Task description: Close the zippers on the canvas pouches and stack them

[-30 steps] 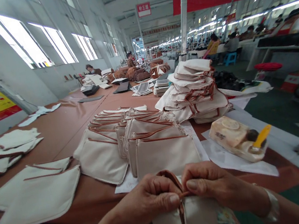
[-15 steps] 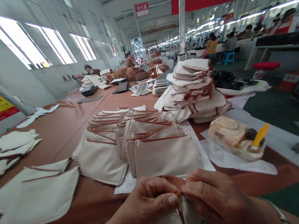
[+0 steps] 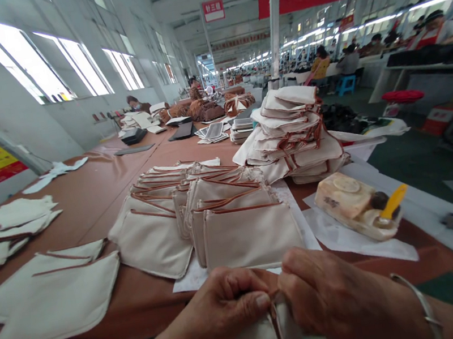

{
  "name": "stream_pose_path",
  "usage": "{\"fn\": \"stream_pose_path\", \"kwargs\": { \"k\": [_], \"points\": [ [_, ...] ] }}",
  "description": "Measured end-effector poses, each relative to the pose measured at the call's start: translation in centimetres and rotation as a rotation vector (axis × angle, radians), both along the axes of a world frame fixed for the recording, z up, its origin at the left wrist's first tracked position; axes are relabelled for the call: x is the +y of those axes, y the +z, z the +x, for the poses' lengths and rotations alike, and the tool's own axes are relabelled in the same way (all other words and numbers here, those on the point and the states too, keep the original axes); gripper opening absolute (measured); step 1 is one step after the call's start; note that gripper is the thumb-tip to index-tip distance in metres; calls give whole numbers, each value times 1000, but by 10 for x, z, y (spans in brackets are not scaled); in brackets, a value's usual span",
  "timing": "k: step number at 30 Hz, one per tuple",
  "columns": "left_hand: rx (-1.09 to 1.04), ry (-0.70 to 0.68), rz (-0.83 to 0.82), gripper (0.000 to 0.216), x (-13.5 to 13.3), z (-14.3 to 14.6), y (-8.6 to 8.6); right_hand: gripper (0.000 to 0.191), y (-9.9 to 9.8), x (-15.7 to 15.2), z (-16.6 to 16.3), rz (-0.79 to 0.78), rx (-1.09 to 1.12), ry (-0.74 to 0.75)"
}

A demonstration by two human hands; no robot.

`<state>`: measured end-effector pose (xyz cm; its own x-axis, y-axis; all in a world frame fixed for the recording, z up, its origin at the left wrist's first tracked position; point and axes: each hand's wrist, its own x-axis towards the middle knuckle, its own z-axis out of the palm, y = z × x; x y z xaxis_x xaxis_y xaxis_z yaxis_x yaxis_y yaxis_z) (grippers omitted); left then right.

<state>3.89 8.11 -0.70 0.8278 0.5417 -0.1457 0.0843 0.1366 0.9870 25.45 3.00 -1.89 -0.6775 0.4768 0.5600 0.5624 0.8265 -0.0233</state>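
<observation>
My left hand [image 3: 225, 307] and my right hand [image 3: 328, 299] are both closed on a cream canvas pouch with brown trim [image 3: 274, 336], held at the bottom middle of the view, close to my body. Thumbs and fingers pinch its top edge where the brown trim runs. A bangle sits on my right wrist. Just beyond my hands lies a row of overlapping cream pouches [image 3: 221, 216] on the brown table [image 3: 97, 195].
A tall stack of pouches [image 3: 294, 136] stands at the right. A plastic bag with a yellow-handled tool [image 3: 359, 206] lies on white paper. Flat cream pieces [image 3: 52, 294] lie at the left. Other people work at tables far back and right.
The pouch has been folded narrower between my hands. My right hand has rolled over its top edge, and both hands sit slightly lower.
</observation>
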Motion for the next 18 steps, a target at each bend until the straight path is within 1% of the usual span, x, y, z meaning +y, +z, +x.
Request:
{"fn": "stream_pose_path", "kwargs": {
  "k": [2, 3, 5, 6, 8, 10, 11, 13, 16, 18],
  "points": [
    [31, -8, 38, 31, 0, 0, 4, 26, -1, -4, 3, 65, -69, -20],
    [38, -14, 60, 32, 0, 1, 6, 27, -3, -7, 4, 83, -61, -32],
    [32, -33, 83, 34, 0, 3, 10, 27, -9, -10, 6, 66, 28, -25],
    [20, -42, 83, 34, -1, 3, 11, 25, -11, -11, 7, 13, 106, -14],
    [12, -55, 98, 33, -1, 4, 12, 21, -12, -9, 9, -152, 324, -23],
    [50, -74, 138, 32, 0, 3, 12, 19, -6, -4, 10, -336, 525, -55],
    [80, -85, 167, 31, 0, 2, 13, 17, -2, -1, 11, -434, 578, -61],
    [141, -97, 235, 30, 1, 0, 15, 15, 6, 7, 10, -637, 561, 3],
    [180, -74, 382, 32, 1, 0, 20, 26, 7, 16, 6, -954, 470, 189],
    [196, -56, 459, 30, 0, 1, 23, 31, 1, 19, 3, -1061, 506, 272]
  ]
}}
